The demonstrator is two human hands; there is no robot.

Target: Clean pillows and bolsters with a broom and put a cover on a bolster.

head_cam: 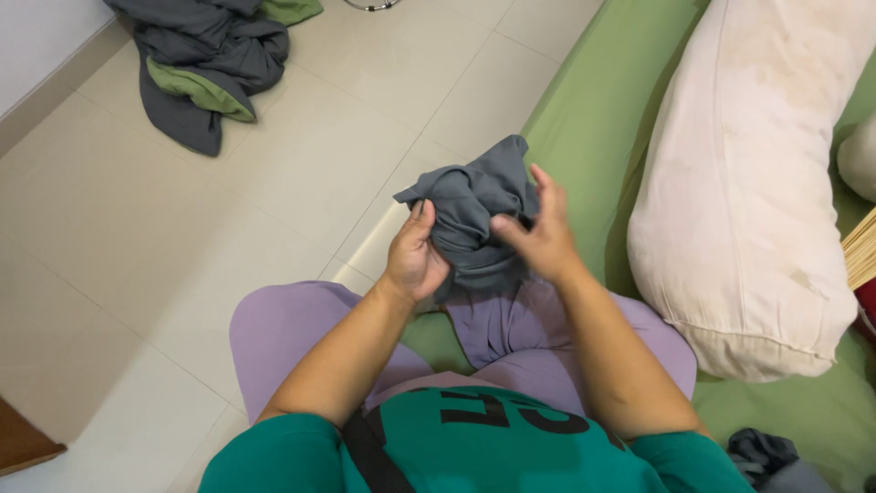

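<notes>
Grey cloth [474,215] sat bunched above the person's lap, unfolded and crumpled, so the work looked barely begun. Left hand [415,260] clasped its lower edge, fingers closed on it; right hand [543,237] pinched the top. Beside lay a cream bolster [757,201] on the green bed [593,119]; another clothes heap [210,64] waited on the tiled floor [137,237].

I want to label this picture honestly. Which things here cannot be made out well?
- Grey cloth, head view: bunched, so its kind is unclear; both hands cover its lower part.
- Left hand: fingers hidden behind the cloth.
- Grey and green pile on the floor: cut by the top edge.
- Dark bundle on the green sheet: cut by the bottom edge.
</notes>
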